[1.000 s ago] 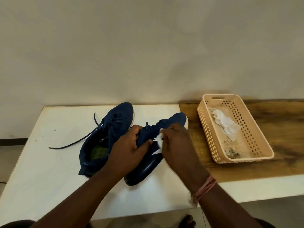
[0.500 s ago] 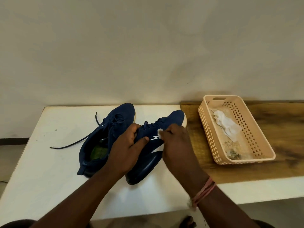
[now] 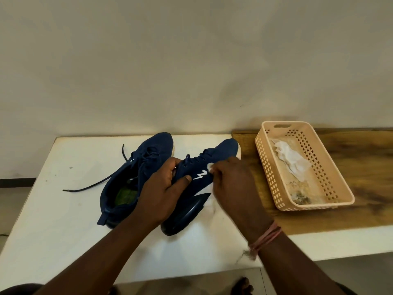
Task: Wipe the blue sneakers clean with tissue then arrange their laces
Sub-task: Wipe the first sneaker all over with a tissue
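Two blue sneakers lie on the white table (image 3: 63, 231). The left sneaker (image 3: 136, 167) rests flat, its loose lace (image 3: 89, 187) trailing to the left. The right sneaker (image 3: 204, 165) is tilted onto its side, white logo facing up. My left hand (image 3: 161, 192) grips it around the collar, thumb on the side panel. My right hand (image 3: 231, 184) pinches a small wad of white tissue (image 3: 210, 167) and presses it against the sneaker's side near the laces; most of the tissue is hidden under my fingers.
A peach perforated plastic basket (image 3: 331, 167) stands on a wooden board (image 3: 361, 209) at the right, holding crumpled white tissue (image 3: 291, 158) and some debris. A plain wall rises just behind the table. The table's front edge is close to my body.
My right hand has slid the tissue forward along the sneaker's side, towards the toe, uncovering the white logo. My left hand keeps its grip on the collar.
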